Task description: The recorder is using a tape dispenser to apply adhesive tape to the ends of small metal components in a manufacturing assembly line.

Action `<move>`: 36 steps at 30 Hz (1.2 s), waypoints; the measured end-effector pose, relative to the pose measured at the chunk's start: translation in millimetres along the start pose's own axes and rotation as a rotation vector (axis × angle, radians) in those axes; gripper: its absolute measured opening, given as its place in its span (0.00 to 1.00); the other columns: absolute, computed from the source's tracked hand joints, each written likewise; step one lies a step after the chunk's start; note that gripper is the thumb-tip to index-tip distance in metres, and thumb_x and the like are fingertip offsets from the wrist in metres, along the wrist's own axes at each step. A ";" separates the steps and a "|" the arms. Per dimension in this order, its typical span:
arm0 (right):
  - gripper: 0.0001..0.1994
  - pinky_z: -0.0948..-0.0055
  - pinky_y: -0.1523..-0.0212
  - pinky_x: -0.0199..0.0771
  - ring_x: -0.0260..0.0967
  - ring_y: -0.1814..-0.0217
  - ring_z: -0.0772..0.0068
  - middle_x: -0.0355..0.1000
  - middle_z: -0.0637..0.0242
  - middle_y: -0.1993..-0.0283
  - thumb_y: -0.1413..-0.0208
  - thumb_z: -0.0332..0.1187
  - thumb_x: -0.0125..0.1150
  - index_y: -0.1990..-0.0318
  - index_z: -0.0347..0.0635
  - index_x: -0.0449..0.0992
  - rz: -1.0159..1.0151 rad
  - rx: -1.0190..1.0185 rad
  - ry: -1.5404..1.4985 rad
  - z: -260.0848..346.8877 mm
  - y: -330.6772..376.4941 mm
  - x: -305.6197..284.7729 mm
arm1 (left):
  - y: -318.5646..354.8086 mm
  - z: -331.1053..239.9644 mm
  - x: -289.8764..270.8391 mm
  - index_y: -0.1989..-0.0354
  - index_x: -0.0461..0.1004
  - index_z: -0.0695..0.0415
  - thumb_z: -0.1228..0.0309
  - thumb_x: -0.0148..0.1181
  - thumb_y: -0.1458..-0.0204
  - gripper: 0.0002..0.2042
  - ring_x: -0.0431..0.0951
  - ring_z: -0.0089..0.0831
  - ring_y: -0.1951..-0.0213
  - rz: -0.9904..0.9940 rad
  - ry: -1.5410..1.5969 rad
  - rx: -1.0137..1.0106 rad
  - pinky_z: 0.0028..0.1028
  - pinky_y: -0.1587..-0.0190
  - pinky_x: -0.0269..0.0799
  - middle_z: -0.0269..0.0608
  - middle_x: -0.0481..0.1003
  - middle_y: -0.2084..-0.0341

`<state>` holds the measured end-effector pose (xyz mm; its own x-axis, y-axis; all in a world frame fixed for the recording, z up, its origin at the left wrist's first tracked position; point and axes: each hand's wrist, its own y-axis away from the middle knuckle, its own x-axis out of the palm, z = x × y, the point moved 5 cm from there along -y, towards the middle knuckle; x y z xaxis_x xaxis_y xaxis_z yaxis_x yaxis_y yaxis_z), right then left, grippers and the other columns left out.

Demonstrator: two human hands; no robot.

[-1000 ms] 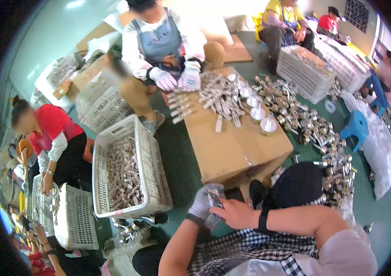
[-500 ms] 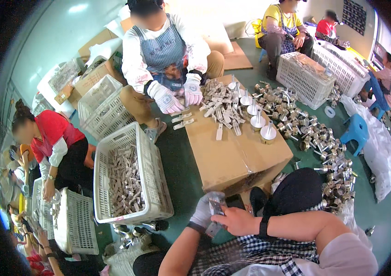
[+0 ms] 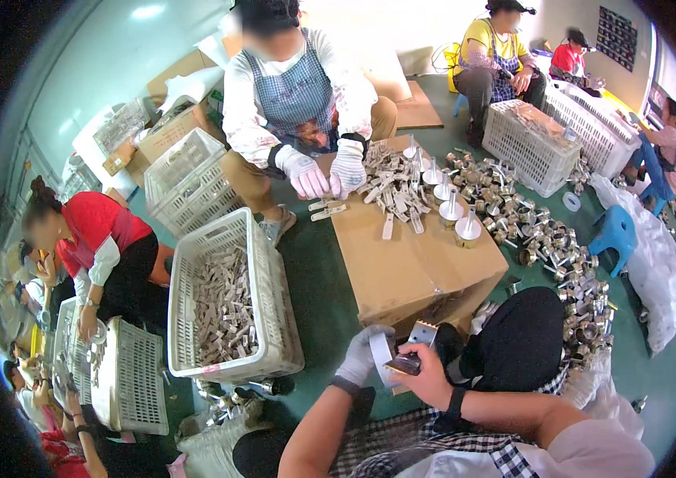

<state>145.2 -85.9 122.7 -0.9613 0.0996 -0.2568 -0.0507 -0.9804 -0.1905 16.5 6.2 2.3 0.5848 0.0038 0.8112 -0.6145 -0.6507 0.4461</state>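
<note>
In front of my lap, my gloved left hand (image 3: 362, 355) is closed on the edge of a pale, ring-like roll (image 3: 382, 358). My bare right hand (image 3: 429, 378) grips a tool with a dark brown, shiny part (image 3: 403, 364) against the roll. Just beyond my right fingers shows a metal plate (image 3: 423, 333) with small holes and a toothed edge; together these look like a hand-held tape dispenser, though my fingers hide how they join. Both hands are near the front side of a cardboard box (image 3: 402, 271), below its top edge.
Flat metal levers (image 3: 394, 187) and several stemmed pieces with white discs (image 3: 451, 209) stand on the box. Across it, a co-worker's gloved hands (image 3: 326, 174) handle levers. A white crate (image 3: 274, 319) of levers is at left; metal cups (image 3: 545, 247) and a blue stool (image 3: 614, 237) at right.
The held tool has turned in my hands, so the pale roll and toothed plate now show. My right hand has shifted slightly right. The view has moved a little.
</note>
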 end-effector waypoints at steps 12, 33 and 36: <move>0.15 0.80 0.63 0.68 0.65 0.62 0.83 0.68 0.73 0.66 0.59 0.27 0.71 0.64 0.41 0.70 0.224 0.252 -0.303 -36.6 11.6 16.8 | 9.7 -4.7 4.8 0.65 0.74 0.62 0.65 0.54 0.53 0.13 0.76 0.39 0.69 -0.101 -0.152 0.105 0.36 0.60 0.72 0.45 0.76 0.71; 0.16 0.80 0.62 0.66 0.64 0.66 0.82 0.69 0.70 0.70 0.62 0.30 0.73 0.68 0.39 0.70 0.174 0.091 -0.250 -34.3 15.5 17.3 | 18.6 -12.8 20.4 0.67 0.76 0.63 0.67 0.59 0.56 0.12 0.71 0.30 0.79 -0.119 -0.130 0.105 0.27 0.74 0.68 0.41 0.73 0.81; 0.16 0.80 0.62 0.66 0.63 0.66 0.82 0.69 0.70 0.70 0.62 0.30 0.73 0.69 0.39 0.70 0.167 0.088 -0.253 -37.7 12.8 15.6 | 19.2 -12.2 24.9 0.66 0.75 0.64 0.68 0.59 0.56 0.12 0.71 0.30 0.78 -0.164 -0.109 0.109 0.27 0.74 0.69 0.41 0.74 0.80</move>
<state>139.8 -90.4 80.5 -0.9946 -0.0988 -0.0320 0.1011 -0.9916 -0.0802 12.7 3.1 35.6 0.7295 0.0385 0.6829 -0.4491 -0.7262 0.5206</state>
